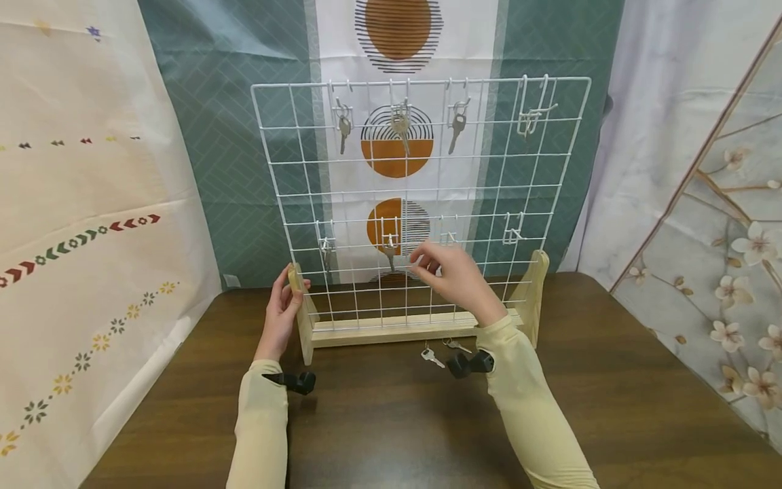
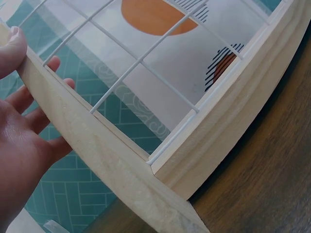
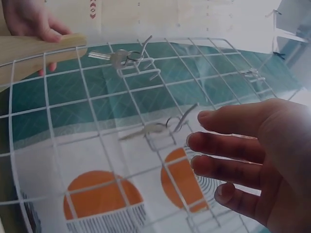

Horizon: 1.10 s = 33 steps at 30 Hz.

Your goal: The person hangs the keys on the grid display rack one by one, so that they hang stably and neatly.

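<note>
A white wire grid stands in a wooden base. My left hand grips the left wooden post, thumb in front and fingers behind. Before the lower part of the grid, my right hand has bent fingers apart from one another, with nothing held. Close to its fingertips, a silver key hangs by its ring from a lower hook; in the right wrist view this key is apart from the fingers. Another key hangs on the lower left hook.
Keys also hang along the top row, at left, middle and right. More hooks are at upper right and lower right. Two ringed keys, one nearer, lie on the brown table before the base.
</note>
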{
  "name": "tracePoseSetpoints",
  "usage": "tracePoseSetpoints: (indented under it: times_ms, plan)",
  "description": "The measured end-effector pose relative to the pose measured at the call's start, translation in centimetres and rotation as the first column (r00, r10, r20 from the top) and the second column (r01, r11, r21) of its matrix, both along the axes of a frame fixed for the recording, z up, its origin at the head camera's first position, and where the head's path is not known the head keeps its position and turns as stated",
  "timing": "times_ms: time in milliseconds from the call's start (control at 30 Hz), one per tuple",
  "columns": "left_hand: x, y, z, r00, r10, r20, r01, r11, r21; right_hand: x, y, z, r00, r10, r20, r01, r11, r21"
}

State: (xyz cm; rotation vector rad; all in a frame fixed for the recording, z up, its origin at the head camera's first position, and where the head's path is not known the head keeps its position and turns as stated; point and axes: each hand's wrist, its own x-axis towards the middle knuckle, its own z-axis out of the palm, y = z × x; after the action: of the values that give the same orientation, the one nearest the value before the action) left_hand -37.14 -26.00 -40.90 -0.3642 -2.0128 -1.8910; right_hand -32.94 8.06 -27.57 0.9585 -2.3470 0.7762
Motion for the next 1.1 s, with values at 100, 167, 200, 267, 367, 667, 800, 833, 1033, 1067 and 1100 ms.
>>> tracePoseSetpoints:
  times_ms: [100,167,200,267,367,667,800,833,1033,1067,1100]
  plan:
    - [0.0,0.0,0.1,1.000,0.002,0.005,-0.002,1.000,-0.002,0.6,0.7,-1.1,1.000,0.001,0.024,-0.001,1.000,0.001]
    - [0.1,0.0,0.2,1.000,0.002,0.007,-0.002,1.000,-0.005,0.8,1.0,-1.8,0.999,-0.005,0.043,0.004,1.000,0.019]
    - [0.1,0.0,0.3,1.000,0.002,0.006,-0.002,1.000,-0.005,0.9,1.2,-2.1,0.999,-0.006,0.054,0.004,1.000,0.031]
    - [0.1,0.0,0.4,1.000,0.000,0.005,0.000,1.000,-0.004,0.9,1.4,-2.8,0.997,-0.013,0.073,0.009,0.998,0.062]
    - [0.1,0.0,0.5,1.000,-0.004,0.001,0.004,1.000,-0.006,0.9,1.7,-3.9,0.996,-0.022,0.090,0.012,0.994,0.111]
    - [-0.1,-0.2,0.6,1.000,-0.010,-0.003,0.010,1.000,-0.004,0.1,2.2,-6.2,0.986,-0.044,0.163,0.006,0.975,0.223]
    - [0.0,-0.2,0.4,1.000,-0.010,0.016,0.010,1.000,-0.010,-0.7,2.4,-7.7,0.977,-0.037,0.211,-0.029,0.954,0.298]
    - [0.0,-0.1,0.3,1.000,-0.007,0.018,0.008,1.000,-0.012,-0.9,2.5,-8.1,0.973,-0.031,0.229,-0.044,0.949,0.313]
    - [0.0,-0.1,0.2,0.999,-0.003,0.033,0.004,1.000,-0.025,-2.5,2.6,-10.7,0.951,0.004,0.308,-0.118,0.929,0.351]
    - [0.0,-0.1,0.2,0.999,-0.005,0.034,0.006,1.000,-0.027,-2.7,2.7,-11.2,0.950,0.011,0.313,-0.127,0.927,0.352]
    - [0.0,-0.1,0.1,0.999,-0.005,0.032,0.006,1.000,-0.027,-3.0,2.7,-11.7,0.948,0.024,0.319,-0.141,0.926,0.351]
